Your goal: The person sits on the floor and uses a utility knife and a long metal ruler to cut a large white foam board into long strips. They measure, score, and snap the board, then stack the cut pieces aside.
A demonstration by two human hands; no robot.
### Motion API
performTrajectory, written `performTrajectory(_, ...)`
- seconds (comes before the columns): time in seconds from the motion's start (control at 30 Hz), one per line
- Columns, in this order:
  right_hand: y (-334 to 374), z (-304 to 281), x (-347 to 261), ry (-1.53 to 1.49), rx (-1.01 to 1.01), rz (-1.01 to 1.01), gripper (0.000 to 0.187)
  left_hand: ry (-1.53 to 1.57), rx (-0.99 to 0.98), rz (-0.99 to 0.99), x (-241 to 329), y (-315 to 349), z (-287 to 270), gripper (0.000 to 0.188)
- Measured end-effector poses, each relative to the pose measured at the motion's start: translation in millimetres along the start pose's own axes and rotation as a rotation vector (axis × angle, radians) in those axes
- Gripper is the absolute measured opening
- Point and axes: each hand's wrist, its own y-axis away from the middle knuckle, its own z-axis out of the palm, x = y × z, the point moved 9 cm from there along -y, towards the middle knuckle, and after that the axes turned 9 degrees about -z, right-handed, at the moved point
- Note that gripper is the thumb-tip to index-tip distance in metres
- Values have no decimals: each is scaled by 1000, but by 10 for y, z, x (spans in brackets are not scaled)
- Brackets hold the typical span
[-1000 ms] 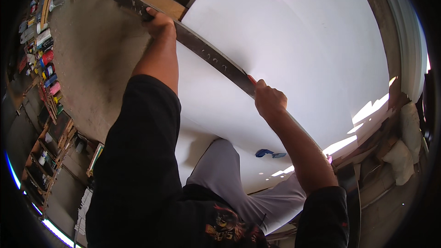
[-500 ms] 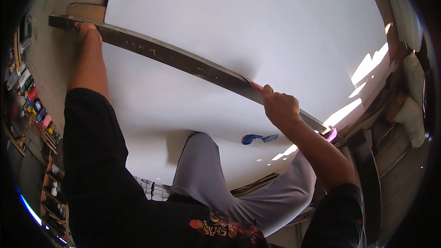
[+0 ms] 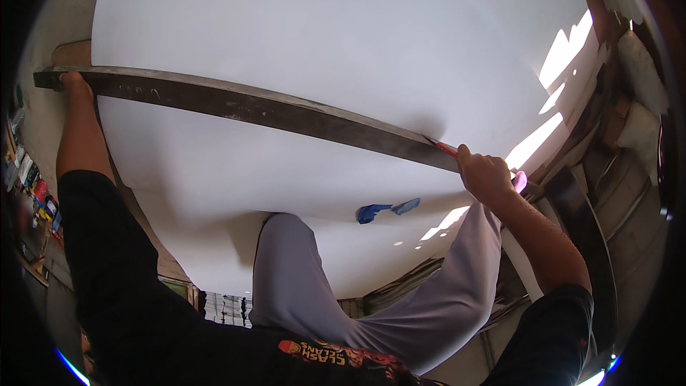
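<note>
A long dark straight bar [image 3: 243, 106] lies slantwise across a large white sheet [image 3: 307, 36]. Its left end is under my left hand [image 3: 76, 84], whose fingers are closed around the bar's edge. Toward the other end, my right hand [image 3: 489, 176] grips a slim red-handled knife [image 3: 447, 149]. The knife's thin tip rests at the bar's far edge, against the white surface. My right fist hides most of the handle and covers part of the bar.
Blue crumpled scraps [image 3: 374, 213] lie on the sheet near my knees. A small pink thing [image 3: 519, 181] shows beside my right wrist. Bags and boards [image 3: 639, 132] stand along the right; assorted items [image 3: 44, 204] sit at the far left. A brown piece [image 3: 71, 53] lies by the bar's left end.
My right hand and the knife have slid along the bar toward its right end. My left hand keeps its hold at the left end. The whole view has shifted and turned slightly.
</note>
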Motion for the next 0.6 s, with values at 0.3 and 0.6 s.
performTrajectory(0.3, 254, 387, 504, 1, -12, 30, 12, -93, 107, 84, 218, 273, -55, 65)
performTrajectory(0.6, 262, 434, 467, -20, -54, 56, 16, -421, -1, 1144, 47, 4808, 814, 61)
